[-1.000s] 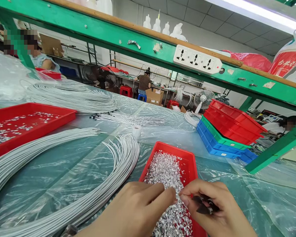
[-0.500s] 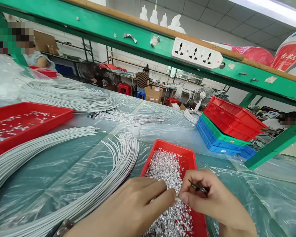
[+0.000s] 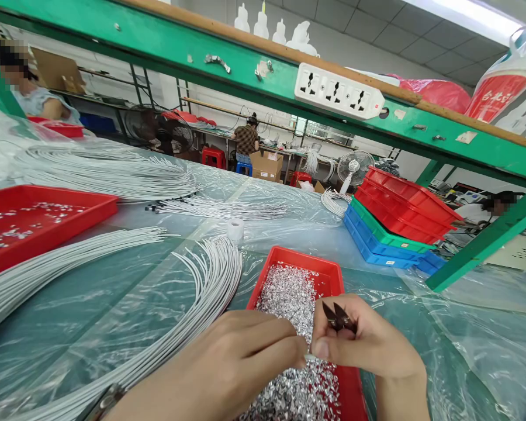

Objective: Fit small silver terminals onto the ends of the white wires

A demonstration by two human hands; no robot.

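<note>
Over a red tray [image 3: 353, 386] of small shiny silver pieces [image 3: 289, 292], my two hands meet fingertip to fingertip. A short bit of white cable [image 3: 309, 356] shows between them. My left hand [image 3: 241, 356] is closed on this cable, whose other part is hidden behind the fingers. With thumb and forefinger, my right hand [image 3: 372, 339] pinches the cable's tip. It also keeps a pair of snips [image 3: 339, 317] in the palm; their dark blades stick up, slightly apart, and the handles are hidden. A bundle of white cables [image 3: 219, 280] curves past my left forearm.
A second red tray [image 3: 92, 213] with scattered pieces lies at left. Behind are more cable bundles [image 3: 114, 172] and a white roll [image 3: 235, 229]. Stacked crates [image 3: 390, 234] stand at right beside a green post [image 3: 477, 251]. A green shelf beam [image 3: 158, 49] crosses overhead. Other people sit farther off.
My right hand has turned, so the snips' blades now point up and show clearly. Both hands have shifted slightly left in the picture, and the whole view has moved a little too.
</note>
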